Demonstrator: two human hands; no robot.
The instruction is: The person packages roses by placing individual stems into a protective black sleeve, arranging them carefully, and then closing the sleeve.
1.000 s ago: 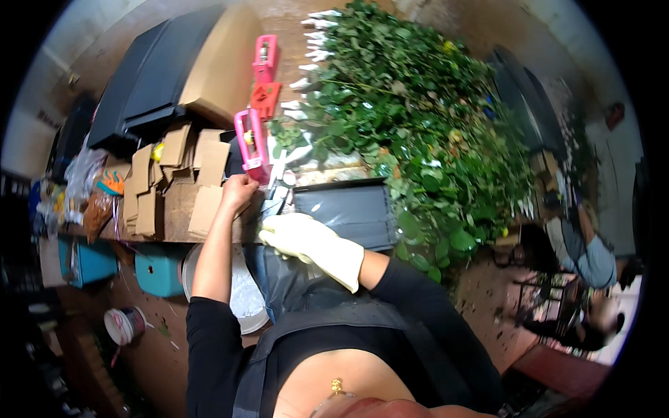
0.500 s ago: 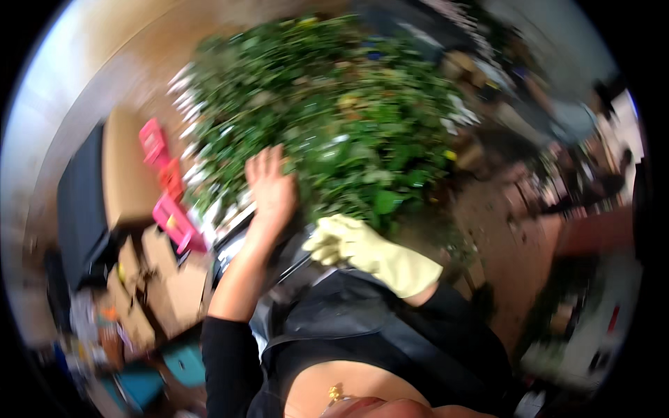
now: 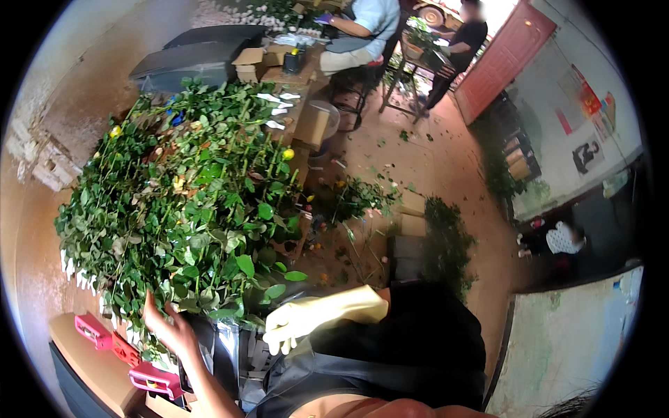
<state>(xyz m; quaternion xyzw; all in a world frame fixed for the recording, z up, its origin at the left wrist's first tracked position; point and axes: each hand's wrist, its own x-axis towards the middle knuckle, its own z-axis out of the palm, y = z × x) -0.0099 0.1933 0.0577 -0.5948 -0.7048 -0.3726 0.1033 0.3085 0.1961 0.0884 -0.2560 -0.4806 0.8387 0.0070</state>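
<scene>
The heap [image 3: 188, 209] of leafy stems covers much of the bench [image 3: 300, 90], and everything here is placed by it. At its near edge is the bare left hand [image 3: 174, 333], fingers parted and released, up against the leaves; whether they touch cannot be told. The gloved right hand [image 3: 282, 329] is just off the heap's near right corner, fingers curled; nothing shows in them, but their inner side is hidden, so a grasp cannot be ruled out.

Left of the heap's near end are two pink holders, one nearer [image 3: 157, 378] and one farther [image 3: 93, 331], with a red piece [image 3: 126, 348] between and a carton [image 3: 90, 366] beside. A glossy dark sheet [image 3: 224, 345] lies just below the heap. White sleeves [image 3: 77, 275] line its left side.

Judging by the heap's bulk, most stems are left to handle; no finished lot shows near either hand. Scraps [image 3: 355, 198] litter the floor right of it, suggesting some trimming is done.
</scene>
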